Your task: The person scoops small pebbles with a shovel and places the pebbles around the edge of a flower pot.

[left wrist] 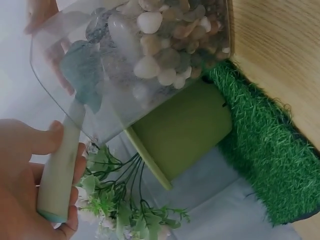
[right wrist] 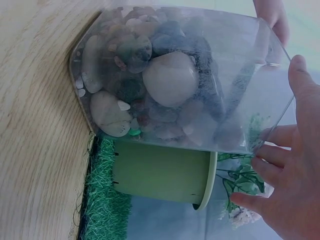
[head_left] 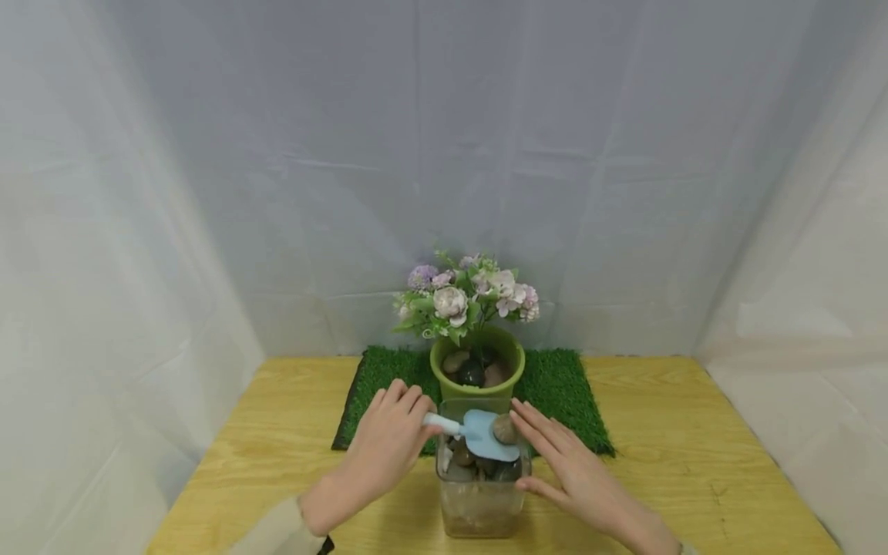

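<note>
My left hand point(head_left: 387, 445) grips the pale handle of a small light-blue trowel point(head_left: 480, 433), fingers curled round it in the left wrist view point(left wrist: 60, 175). The trowel's blade lies inside the mouth of a clear plastic container point(head_left: 479, 512), over the stones in it. One brownish stone point(head_left: 504, 428) is on the blade. Straight fingers of my right hand point(head_left: 579, 474) rest at the container's right rim, the thumb apart from them on the near side. Through the container's wall in the right wrist view, a large pale stone point(right wrist: 171, 79) shows among smaller pebbles.
Just behind the container stands a green flowerpot point(head_left: 519, 368) with dark stones inside and artificial flowers point(head_left: 451, 305) in pink and purple. The pot is on a green turf mat point(head_left: 565, 393) upon a wooden table point(head_left: 694, 462). Pale sheeting point(head_left: 444, 154) hangs around the table.
</note>
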A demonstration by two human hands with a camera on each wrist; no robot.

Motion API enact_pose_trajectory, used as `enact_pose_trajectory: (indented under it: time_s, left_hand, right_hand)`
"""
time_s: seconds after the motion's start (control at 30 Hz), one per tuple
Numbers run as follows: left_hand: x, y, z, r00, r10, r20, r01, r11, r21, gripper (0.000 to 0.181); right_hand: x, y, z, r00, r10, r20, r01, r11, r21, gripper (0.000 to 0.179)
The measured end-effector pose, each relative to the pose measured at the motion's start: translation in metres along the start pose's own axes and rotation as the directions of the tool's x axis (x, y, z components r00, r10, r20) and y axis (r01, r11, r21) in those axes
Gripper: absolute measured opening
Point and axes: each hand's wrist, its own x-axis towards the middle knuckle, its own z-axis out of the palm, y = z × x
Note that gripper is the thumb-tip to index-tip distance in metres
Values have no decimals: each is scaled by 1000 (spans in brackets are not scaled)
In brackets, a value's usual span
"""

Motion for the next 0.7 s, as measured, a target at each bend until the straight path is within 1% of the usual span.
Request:
enact_pose_trajectory:
  time_s: [0.07,0.13,0.27,0.4,0.5,0.63,0.7]
  left_hand:
    - [1,0,0,1000,-18,11,19,1000,-20,24]
    - [0,-1,0,999,-49,19,50,997,-53,23]
    - [-2,-4,1,993,-118,12,118,984,-136,20]
    - [-2,-5,4,992,-125,-18,119,976,-183,18]
    - [-3,-5,5,991,-129,-20,122,972,-199,17]
    - [-8,-6,4,985,-173,12,171,962,-210,17]
    - [-11,-7,3,981,-196,15,194,956,-220,16]
  right_hand:
    - [0,0,-1,1000,6,5,-6,1000,11,84]
    - [0,0,-2,1000,10,11,-10,1000,23,83]
    - [-1,0,-1,1000,23,16,-23,999,42,85]
    - [-3,1,3,998,58,2,-58,997,58,90]
    - [-4,2,4,996,84,-9,-83,994,66,94]
    - [-4,1,5,996,85,-21,-84,996,42,96]
    - [-4,0,5,997,77,-23,-77,997,25,95]
